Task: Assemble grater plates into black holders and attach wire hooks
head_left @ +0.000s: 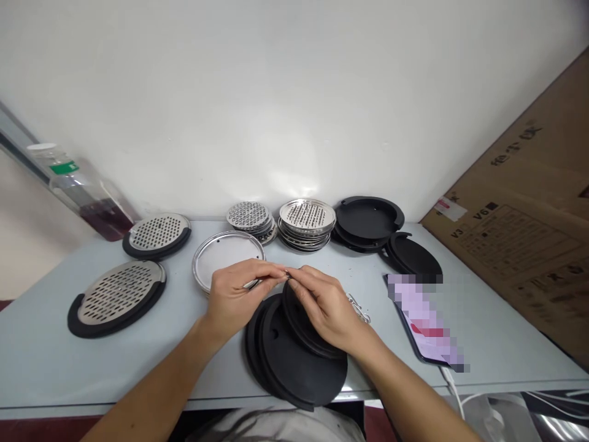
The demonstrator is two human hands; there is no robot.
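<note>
My left hand (242, 291) and my right hand (324, 304) meet above the table, thumbs and forefingers pinched together. Between the fingertips is a small dark metallic bit, too small to name. Beneath my right hand a round black disc (299, 322) sits tilted, partly covered by the hand; whether the lower fingers grip it is hidden. Below it lie overlapping black round bases (306, 371) at the table's front edge. A shiny round metal plate (227, 258) is just behind my left hand. Bent metal wire hooks (361, 310) lie beside my right hand.
Two perforated grater discs in black holders (159, 233) (117, 294) lie at left, near a bottle (99, 196) of dark red liquid. Stacked metal grater discs (307, 216) and black trays (368, 218) line the wall. A phone (426, 325) with cable and a cardboard box (529, 215) are at right.
</note>
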